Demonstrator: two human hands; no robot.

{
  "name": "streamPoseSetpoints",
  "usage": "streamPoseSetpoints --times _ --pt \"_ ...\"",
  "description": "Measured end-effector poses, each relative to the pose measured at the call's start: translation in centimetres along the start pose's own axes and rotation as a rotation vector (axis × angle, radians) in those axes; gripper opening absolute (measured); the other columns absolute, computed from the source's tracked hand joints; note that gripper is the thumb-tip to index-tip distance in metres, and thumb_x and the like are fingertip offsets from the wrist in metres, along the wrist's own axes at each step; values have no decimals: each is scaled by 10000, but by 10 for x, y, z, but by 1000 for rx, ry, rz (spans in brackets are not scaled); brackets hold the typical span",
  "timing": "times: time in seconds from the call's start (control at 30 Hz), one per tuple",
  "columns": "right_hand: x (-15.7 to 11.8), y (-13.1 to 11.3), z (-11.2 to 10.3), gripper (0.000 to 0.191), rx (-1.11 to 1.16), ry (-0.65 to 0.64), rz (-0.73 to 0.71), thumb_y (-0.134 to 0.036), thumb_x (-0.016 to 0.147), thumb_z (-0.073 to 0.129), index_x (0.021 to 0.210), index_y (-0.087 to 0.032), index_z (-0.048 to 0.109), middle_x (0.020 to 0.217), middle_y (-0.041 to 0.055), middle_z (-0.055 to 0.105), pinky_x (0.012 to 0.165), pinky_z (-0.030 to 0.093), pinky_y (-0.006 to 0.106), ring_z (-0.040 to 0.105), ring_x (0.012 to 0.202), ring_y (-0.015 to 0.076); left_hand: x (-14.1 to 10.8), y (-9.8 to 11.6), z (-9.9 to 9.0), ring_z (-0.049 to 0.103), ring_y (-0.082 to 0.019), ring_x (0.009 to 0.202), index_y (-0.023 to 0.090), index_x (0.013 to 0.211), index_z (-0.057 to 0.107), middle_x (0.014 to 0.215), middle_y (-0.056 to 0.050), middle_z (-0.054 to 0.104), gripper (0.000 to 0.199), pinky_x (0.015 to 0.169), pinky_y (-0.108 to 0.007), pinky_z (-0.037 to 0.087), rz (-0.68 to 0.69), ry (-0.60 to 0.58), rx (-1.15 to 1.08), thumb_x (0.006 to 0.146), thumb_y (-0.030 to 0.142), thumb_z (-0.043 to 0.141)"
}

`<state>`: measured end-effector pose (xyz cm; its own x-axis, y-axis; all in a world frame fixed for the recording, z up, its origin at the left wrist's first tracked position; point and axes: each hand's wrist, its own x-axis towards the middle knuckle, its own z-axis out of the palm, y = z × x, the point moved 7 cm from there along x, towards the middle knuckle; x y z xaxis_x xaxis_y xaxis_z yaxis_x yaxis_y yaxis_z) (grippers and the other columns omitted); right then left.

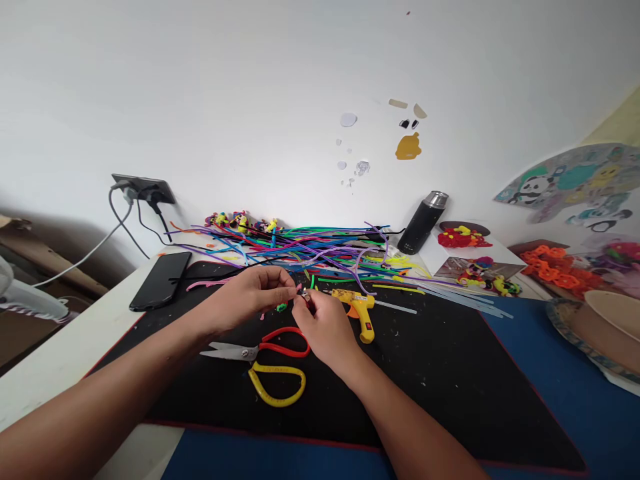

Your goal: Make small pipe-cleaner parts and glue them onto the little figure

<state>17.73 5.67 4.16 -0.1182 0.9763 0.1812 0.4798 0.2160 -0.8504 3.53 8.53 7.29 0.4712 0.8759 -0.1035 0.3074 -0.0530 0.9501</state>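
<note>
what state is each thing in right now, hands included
left hand: pinched on a small piece, mostly hidden
right hand: pinched on the same piece
scissors: lying flat, blades slightly parted
glue gun: on its side; on or off, cannot tell
phone: lying flat, upper face dark
flask: standing, capped
wall socket: plugs in
pipe cleaners: loose, heaped

1. Small craft piece (303,292): pink, dark and red bits show; fingers hide most of it;
2. It sits pinched between 2 sets of fingertips, left hand (260,291) and right hand (327,328); its exact tilt is unclear.
</note>
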Motion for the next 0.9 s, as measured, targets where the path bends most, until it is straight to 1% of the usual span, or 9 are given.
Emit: streamPoseSetpoints --times 0.13,0.63,0.8,0.9 --pt "0 -1 0 315 11 6 -9 -337 946 545 666 -219 464 583 -37 502 548 241 296 393 555 129 0 1 1 521 -150 642 166 876 714 759 -16 637 358 539 -248 428 -10 1 15 822 517 764" --pt "0 1 2 333 1 -6 19 -336 947 556 654 -220 447 579 -40 497 540 244 291 393 551 126 0 -1 0 517 -146 638 178 878 720 774 -14 636 375 541 -249 425 -5 -3 16 834 548 768" --pt "0 4 4 344 15 -5 19 -348 951 563 653 -220 446 574 -47 473 534 231 295 373 545 123 0 -1 0 515 -145 635 178 867 721 766 -12 630 381 541 -249 421 -10 8 21 813 549 788" --pt "-1 5 5 366 72 -6 14 -362 959 567 650 -221 431 569 -52 435 534 229 293 361 550 123 0 -2 -1 525 -144 639 177 884 716 780 -13 638 373 545 -247 426 -8 9 6 828 541 773"
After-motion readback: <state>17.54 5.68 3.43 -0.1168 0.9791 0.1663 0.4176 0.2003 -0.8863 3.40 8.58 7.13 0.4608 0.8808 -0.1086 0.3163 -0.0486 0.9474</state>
